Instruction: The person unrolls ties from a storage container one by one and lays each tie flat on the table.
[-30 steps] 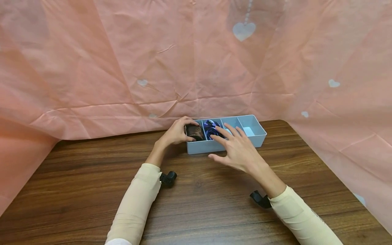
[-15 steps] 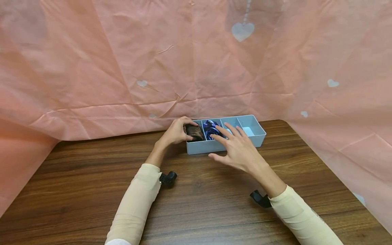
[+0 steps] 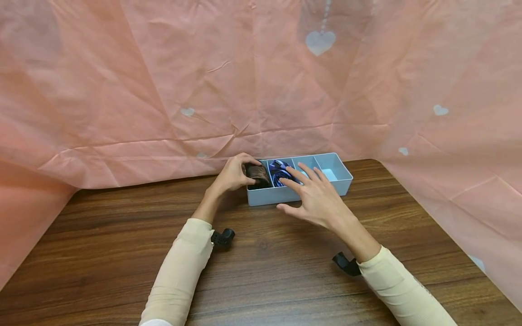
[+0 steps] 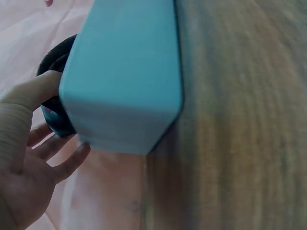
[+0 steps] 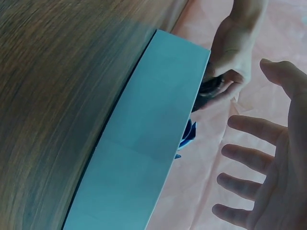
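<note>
A light blue divided box (image 3: 281, 196) stands at the back of the table. My left hand (image 3: 233, 174) holds a rolled dark brown necktie (image 3: 258, 174) at the box's leftmost compartment, thumb on the near side and fingers on the far side. In the left wrist view the dark roll (image 4: 61, 123) shows above the rim of the box (image 4: 124, 62). A rolled blue patterned necktie (image 3: 278, 174) sits in the second compartment. My right hand (image 3: 320, 199) hovers over the box's right half, fingers spread and holding nothing; the right wrist view shows these fingers (image 5: 249, 158) apart from the box wall.
The box's rightmost compartment (image 3: 329, 174) shows a pale bottom; my right hand partly covers the third. A pink cloth (image 3: 195, 90) with pale hearts hangs right behind the box and along both sides. The brown wooden table (image 3: 261, 271) extends toward me.
The brown necktie roll has shifted slightly under my left fingers, its top now looking flatter. My left hand has barely moved, and my right hand stays in place.
</note>
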`<state>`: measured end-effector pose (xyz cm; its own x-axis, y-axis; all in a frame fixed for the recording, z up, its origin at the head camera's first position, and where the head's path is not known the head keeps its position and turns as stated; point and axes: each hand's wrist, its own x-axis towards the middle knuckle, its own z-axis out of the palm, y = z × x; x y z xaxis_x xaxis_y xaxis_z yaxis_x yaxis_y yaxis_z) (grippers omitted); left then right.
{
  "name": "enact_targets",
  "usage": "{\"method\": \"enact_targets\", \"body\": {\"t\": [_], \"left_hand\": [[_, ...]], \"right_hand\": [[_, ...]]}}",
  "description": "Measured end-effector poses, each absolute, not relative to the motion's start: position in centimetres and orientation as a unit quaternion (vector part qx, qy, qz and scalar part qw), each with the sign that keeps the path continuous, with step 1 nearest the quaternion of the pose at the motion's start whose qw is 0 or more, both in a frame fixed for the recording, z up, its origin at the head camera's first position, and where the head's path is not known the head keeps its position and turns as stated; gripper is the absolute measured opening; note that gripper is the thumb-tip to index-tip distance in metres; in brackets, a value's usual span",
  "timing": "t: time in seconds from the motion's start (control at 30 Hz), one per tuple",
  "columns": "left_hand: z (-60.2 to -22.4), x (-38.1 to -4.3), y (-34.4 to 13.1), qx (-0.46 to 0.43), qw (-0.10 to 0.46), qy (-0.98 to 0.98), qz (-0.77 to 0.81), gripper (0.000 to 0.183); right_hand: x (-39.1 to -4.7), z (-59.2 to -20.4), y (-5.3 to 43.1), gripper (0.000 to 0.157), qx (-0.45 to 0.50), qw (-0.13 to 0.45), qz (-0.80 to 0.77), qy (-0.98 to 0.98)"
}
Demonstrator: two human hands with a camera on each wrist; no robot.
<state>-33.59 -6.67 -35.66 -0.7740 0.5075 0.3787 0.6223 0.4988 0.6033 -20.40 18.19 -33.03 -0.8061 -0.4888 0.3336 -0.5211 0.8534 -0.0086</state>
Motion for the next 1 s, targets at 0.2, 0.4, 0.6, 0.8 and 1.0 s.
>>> {"method": "enact_targets", "body": {"t": [0.2, 0.4, 0.6, 0.8, 1.0], "left_hand": [[-34.61, -33.55, -6.82, -0.347, 0.111, -0.85, -0.381, 0.045], [-34.71, -33.4, -6.96, -0.338, 0.101, -0.857, -0.376, 0.044], [-34.87, -33.5, -7.07, -0.333, 0.098, -0.856, -0.383, 0.043], [-34.92, -33.62, -7.27, -0.334, 0.111, -0.855, -0.381, 0.044], [-34.48, -33.6, -7.6, -0.343, 0.138, -0.841, -0.394, 0.045]], "right_hand": [[-20.51, -32.95, 18.15, 0.072, 0.264, 0.166, 0.052, -0.949], [-20.52, -32.95, 18.1, 0.072, 0.264, 0.163, 0.052, -0.949], [-20.62, -32.92, 18.09, 0.072, 0.264, 0.164, 0.052, -0.949], [-20.67, -32.98, 18.07, 0.071, 0.263, 0.162, 0.054, -0.95], [-20.76, -33.0, 18.08, 0.072, 0.263, 0.163, 0.058, -0.949]]}}
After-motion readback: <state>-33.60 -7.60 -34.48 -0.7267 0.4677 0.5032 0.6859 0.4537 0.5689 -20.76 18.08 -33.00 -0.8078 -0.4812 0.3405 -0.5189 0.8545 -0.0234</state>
